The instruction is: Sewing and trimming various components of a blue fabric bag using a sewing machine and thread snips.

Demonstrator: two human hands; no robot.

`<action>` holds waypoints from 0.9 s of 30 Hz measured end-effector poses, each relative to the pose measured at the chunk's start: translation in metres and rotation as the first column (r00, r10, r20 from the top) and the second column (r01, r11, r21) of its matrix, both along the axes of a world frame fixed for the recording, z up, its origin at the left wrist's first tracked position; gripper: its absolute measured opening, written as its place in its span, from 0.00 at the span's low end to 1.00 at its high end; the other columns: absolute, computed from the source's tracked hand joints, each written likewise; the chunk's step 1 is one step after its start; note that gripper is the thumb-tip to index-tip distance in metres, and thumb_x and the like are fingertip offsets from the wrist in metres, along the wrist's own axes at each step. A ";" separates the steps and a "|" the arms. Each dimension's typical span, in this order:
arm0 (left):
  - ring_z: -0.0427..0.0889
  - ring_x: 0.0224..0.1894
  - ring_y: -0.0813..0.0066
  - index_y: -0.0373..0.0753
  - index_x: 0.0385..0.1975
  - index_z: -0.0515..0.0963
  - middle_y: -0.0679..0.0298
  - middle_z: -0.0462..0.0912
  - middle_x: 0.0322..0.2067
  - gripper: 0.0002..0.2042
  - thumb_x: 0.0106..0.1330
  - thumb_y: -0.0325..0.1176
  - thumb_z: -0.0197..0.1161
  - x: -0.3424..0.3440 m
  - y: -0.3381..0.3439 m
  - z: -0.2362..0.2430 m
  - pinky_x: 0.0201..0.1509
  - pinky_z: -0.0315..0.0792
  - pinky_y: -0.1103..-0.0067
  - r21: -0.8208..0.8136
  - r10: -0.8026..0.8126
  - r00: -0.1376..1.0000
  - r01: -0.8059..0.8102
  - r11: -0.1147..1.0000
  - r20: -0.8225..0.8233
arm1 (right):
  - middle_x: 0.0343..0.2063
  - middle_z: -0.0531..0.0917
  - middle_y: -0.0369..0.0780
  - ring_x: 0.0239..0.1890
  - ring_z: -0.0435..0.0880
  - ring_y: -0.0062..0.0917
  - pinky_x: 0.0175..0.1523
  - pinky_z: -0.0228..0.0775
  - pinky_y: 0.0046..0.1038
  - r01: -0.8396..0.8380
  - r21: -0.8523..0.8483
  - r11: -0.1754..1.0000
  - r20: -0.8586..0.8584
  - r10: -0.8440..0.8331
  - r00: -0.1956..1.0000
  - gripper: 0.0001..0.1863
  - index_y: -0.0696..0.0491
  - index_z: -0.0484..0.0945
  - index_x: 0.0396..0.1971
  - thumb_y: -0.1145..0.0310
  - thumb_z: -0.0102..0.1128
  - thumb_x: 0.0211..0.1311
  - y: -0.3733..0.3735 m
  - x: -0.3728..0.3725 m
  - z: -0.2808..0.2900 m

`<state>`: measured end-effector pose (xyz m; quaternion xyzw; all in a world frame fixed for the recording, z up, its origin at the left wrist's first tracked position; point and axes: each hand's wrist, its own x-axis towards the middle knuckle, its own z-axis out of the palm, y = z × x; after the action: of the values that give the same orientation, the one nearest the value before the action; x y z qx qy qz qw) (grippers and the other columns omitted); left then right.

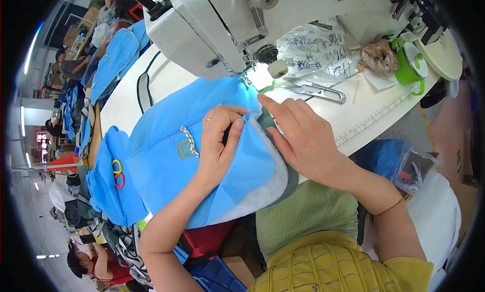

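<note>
A light blue fabric bag panel spreads over the table and hangs past its front edge. It has a zip line, a twisted grey-white cord pull and a small square patch. My left hand pinches a fold of the panel near its right edge, thumb against fingers. White backing and a dark grey layer show along that edge. Flat at the edge rests my right hand, its index finger stretched toward the lit needle area of the white sewing machine; thumb and index stand apart.
Right of the needle lie metal thread snips, a marked plastic bag and a green-and-white cup. A ruler scale runs along the table edge. More blue pieces lie left. Other people work in the background.
</note>
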<state>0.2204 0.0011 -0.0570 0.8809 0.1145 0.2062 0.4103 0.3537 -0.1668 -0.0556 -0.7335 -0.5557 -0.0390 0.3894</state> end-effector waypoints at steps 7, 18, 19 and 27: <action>0.77 0.48 0.63 0.37 0.33 0.77 0.62 0.83 0.42 0.04 0.71 0.28 0.59 0.002 0.000 0.014 0.64 0.61 0.64 0.164 -0.144 0.987 0.154 0.974 -0.072 | 0.34 0.73 0.36 0.38 0.76 0.28 0.37 0.74 0.27 -0.009 -0.040 0.999 0.061 0.011 0.998 0.10 0.56 0.81 0.34 0.73 0.64 0.49 -0.005 -0.001 -0.002; 0.74 0.56 0.60 0.43 0.51 0.83 0.62 0.79 0.53 0.17 0.61 0.33 0.70 0.011 -0.014 0.008 0.63 0.63 0.66 0.424 0.024 0.998 0.005 0.906 -0.065 | 0.48 0.77 0.38 0.49 0.76 0.33 0.47 0.70 0.33 -0.127 -0.088 0.988 0.124 0.137 0.983 0.16 0.53 0.81 0.39 0.73 0.64 0.46 -0.036 -0.007 0.002; 0.74 0.57 0.60 0.44 0.51 0.84 0.63 0.79 0.55 0.18 0.61 0.33 0.71 0.010 -0.013 0.008 0.64 0.62 0.68 0.417 0.025 0.995 0.017 0.909 -0.093 | 0.48 0.77 0.38 0.50 0.76 0.33 0.47 0.69 0.33 -0.128 -0.100 0.987 0.132 0.141 0.981 0.16 0.53 0.81 0.39 0.73 0.64 0.46 -0.036 -0.008 0.002; 0.74 0.58 0.60 0.45 0.52 0.83 0.63 0.79 0.54 0.16 0.63 0.34 0.68 0.014 0.012 0.007 0.65 0.61 0.64 0.436 -0.024 0.997 0.055 0.898 -0.077 | 0.48 0.76 0.37 0.50 0.74 0.35 0.48 0.68 0.35 -0.102 -0.133 0.986 0.105 0.116 0.988 0.18 0.53 0.81 0.41 0.74 0.63 0.45 -0.023 -0.013 0.005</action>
<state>0.2346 0.0128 -0.0498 0.9593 0.0616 0.1877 0.2016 0.3409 -0.1895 -0.0506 -0.7220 -0.6174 -0.0234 0.3114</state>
